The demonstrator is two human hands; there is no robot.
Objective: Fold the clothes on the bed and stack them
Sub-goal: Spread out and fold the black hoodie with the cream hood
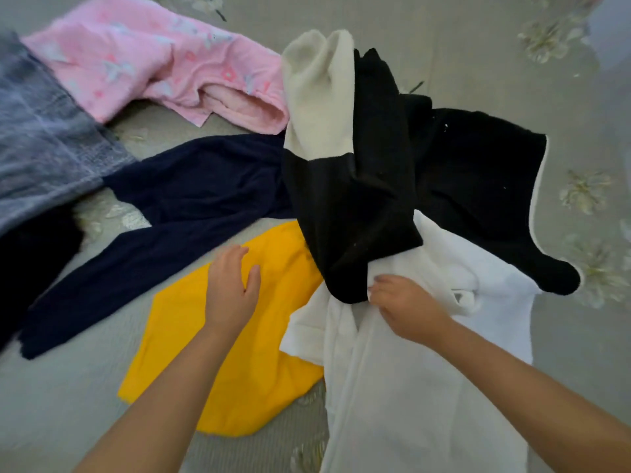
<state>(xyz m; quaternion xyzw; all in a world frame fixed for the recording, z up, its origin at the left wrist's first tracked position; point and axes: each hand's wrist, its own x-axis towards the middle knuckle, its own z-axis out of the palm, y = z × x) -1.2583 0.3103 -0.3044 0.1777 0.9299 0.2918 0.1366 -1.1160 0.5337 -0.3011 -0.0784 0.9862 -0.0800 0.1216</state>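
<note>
A white shirt (426,387) lies crumpled at the lower right of the bed. My right hand (406,308) pinches a fold of it near its collar. A black and cream garment (358,186) drapes over the white shirt's top and stands bunched up. A yellow garment (191,353) lies flat under my left hand (232,288), which hovers over it with relaxed fingers and holds nothing. A navy garment (177,199) sprawls to the left.
A pink flowered garment (143,63) lies at the back left, a grey-blue one (44,138) at the far left with a dark piece (30,254) below it. The grey flowered bedsheet (512,63) shows at the back right and front left.
</note>
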